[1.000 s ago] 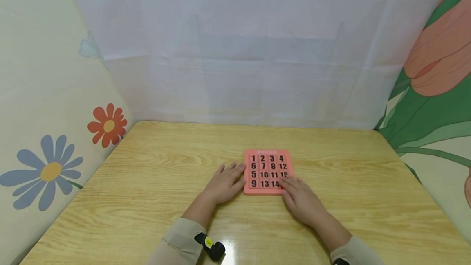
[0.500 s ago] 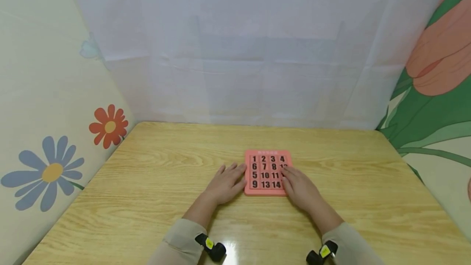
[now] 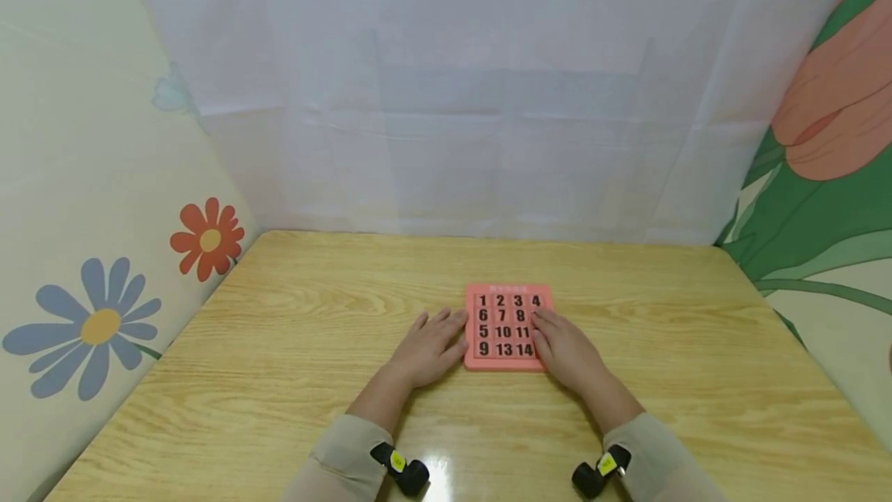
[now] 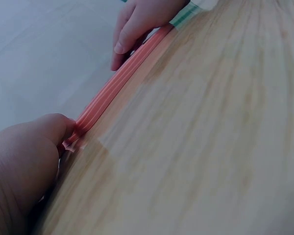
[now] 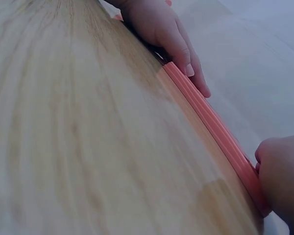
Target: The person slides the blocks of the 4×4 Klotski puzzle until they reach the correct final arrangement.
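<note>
A pink number sliding puzzle (image 3: pixel 509 366) lies flat on the wooden table. Its black numbers read 1 2 3 4 across the top row, then 6 7 8, 5 10 11 and 9 13 14 below. My left hand (image 3: pixel 428 351) rests along the puzzle's left edge, fingertips and thumb touching the frame. Over the right column lies my right hand (image 3: pixel 567 351), its fingertips on the second row; that hand hides the rest of the column beneath. In the left wrist view the frame's near side shows as a thin ridged pink edge (image 4: pixel 115 90) between both hands.
The light wooden table (image 3: pixel 313 285) extends around the puzzle on all sides. White sheeting (image 3: pixel 446 138) hangs behind its far edge, and flower-printed walls (image 3: pixel 90 177) stand left and right. Each cuff carries a small black camera (image 3: pixel 407 477).
My right hand has shifted up the right column, from the lower rows to the second row, covering the 12 and 15. My left hand has stayed at the left edge.
</note>
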`<state>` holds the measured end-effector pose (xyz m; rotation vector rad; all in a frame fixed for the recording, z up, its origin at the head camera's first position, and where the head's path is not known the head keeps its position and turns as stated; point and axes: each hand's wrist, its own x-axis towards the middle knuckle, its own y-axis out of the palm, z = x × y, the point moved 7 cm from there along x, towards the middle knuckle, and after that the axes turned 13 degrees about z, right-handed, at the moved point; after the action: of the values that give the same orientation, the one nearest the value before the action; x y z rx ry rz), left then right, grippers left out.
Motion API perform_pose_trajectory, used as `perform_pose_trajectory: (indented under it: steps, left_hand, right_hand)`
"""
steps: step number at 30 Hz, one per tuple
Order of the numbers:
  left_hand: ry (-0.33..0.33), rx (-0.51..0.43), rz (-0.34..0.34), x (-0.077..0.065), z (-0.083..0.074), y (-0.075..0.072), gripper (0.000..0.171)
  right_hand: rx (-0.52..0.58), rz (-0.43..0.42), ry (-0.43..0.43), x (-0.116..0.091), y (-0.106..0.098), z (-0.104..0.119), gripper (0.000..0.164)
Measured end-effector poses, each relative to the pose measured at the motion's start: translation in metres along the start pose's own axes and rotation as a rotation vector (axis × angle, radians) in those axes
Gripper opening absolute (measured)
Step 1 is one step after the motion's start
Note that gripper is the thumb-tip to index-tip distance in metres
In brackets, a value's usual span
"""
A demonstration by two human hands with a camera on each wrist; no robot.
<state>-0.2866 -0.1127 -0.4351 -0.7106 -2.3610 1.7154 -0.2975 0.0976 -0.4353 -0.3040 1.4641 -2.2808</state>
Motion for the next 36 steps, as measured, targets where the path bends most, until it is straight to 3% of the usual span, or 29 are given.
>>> perform_pose_trajectory:
  steps: [36]
  left_hand:
    - [-0.01,-0.018,0.012,-0.002,-0.004,-0.003,0.056]
  right_hand:
    - [-0.012,0.026,0.016,-0.019,0.003,0.006,0.046]
